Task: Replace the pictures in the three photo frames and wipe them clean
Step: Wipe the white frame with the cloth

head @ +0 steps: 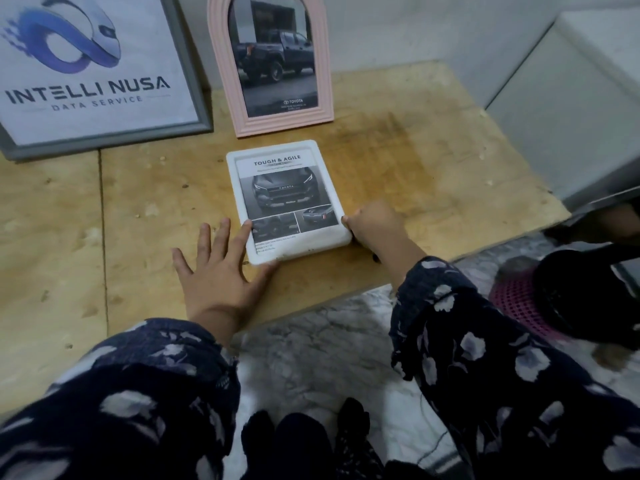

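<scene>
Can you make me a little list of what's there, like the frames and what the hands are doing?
lying flat: white rounded plastic frame, Toyota car leaflet inside
standing: pink arched frame, dark pickup photo
standing beside it: grey rectangular frame, Intelli Nusa logo
left hand: open, fingers touching white frame's edge
right hand: grips white frame's right edge
surface: stained plywood board

flat frame (287, 202) before two upright frames (273, 60)

a plywood board (398, 161) with a dark stain lies on a marbled grey-white floor (311, 355). a pale wall (398, 26) rises behind it. at the right sit a white box-like unit (571, 98) and a pink mesh basket (512, 306), partly hidden.
</scene>
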`<control>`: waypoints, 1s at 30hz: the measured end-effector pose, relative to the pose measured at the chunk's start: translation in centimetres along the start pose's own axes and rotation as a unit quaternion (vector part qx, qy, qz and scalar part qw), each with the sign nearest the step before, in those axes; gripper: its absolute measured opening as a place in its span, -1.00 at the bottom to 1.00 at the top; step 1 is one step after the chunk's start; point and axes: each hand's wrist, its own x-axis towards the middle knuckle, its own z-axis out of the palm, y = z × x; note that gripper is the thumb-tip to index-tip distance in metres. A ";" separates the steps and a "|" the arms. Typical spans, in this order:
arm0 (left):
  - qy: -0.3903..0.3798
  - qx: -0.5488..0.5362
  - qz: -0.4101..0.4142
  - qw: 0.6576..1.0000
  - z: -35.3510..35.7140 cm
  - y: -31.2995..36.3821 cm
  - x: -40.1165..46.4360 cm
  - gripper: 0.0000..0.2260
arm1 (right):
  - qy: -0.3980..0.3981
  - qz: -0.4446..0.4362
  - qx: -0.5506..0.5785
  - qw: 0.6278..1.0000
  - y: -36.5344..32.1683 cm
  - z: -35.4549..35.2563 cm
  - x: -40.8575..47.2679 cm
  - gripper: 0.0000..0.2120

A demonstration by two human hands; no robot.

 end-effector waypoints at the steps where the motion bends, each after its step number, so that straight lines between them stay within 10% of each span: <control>1: -0.004 0.001 0.001 1.000 -0.2 0.0 0.1 -0.30 | -0.001 0.011 0.002 1.000 0.1 0.2 -0.3 -0.79; 13: -0.022 -0.021 0.059 0.998 -0.9 -0.4 -0.1 -0.33 | 0.132 0.145 0.266 0.944 -0.1 2.7 -4.7 -0.74; 30: 0.025 -0.058 0.203 0.977 -0.8 -3.3 1.4 -0.62 | 0.241 0.085 0.150 0.955 -2.5 5.0 -4.4 -0.83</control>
